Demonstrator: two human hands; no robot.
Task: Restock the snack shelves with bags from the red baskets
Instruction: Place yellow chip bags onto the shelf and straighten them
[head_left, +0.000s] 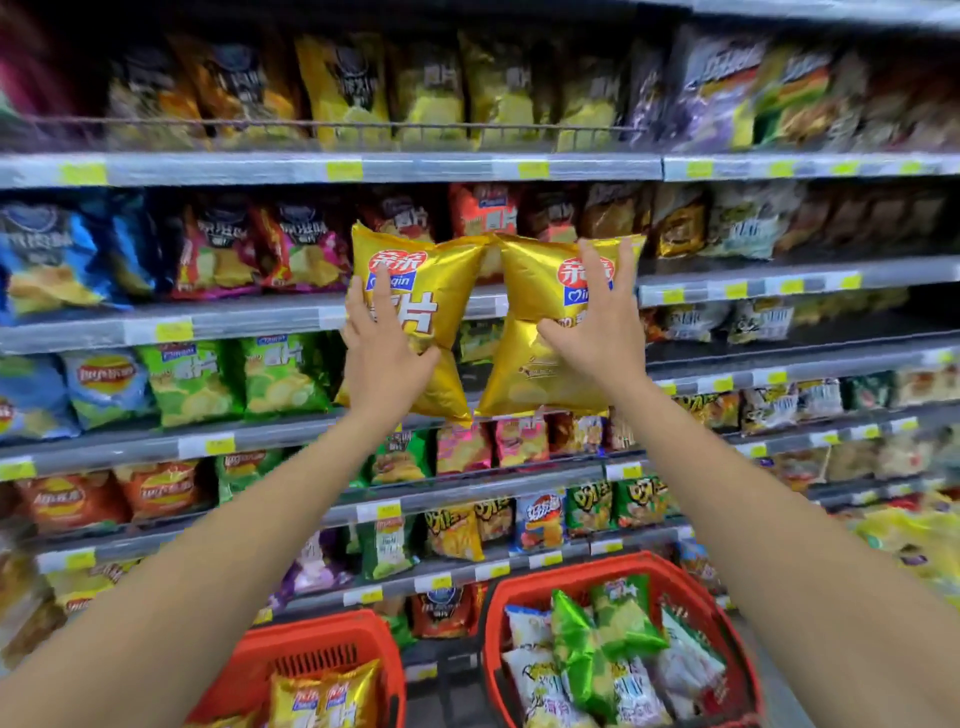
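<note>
From the head camera, both arms reach up to the snack shelves (260, 318).

The left hand (382, 353) lies flat on the front of the left gold bag (421, 270). Its grip is wide: the fingers are spread and straight, pointing up, and the thumb presses a dent into the bag. The right hand (597, 332) lies the same way on the right gold bag (535, 291). Its grip is wide too, with the fingers spread and the thumb pushing into the foil.

The two gold bags stand up tall, side by side. Their top corners touch between the two grips. They are up in front of the shelves, and I cannot tell if they rest on a shelf.

Left of the left grip, a bit lower, are green chip bags (234, 379). Further left and higher are blue chip bags (52, 260). Just under both grips sit small pink bags (488, 444). Yellow price tags (174, 331) run along the shelf edges.

Far below the grips, by the lowest shelves, are two baskets. The left red basket (311, 631) holds more gold bags (324, 696). The right red basket (524, 587) is below the right grip and holds green bags (608, 623) and white bags (530, 670) piled together.
</note>
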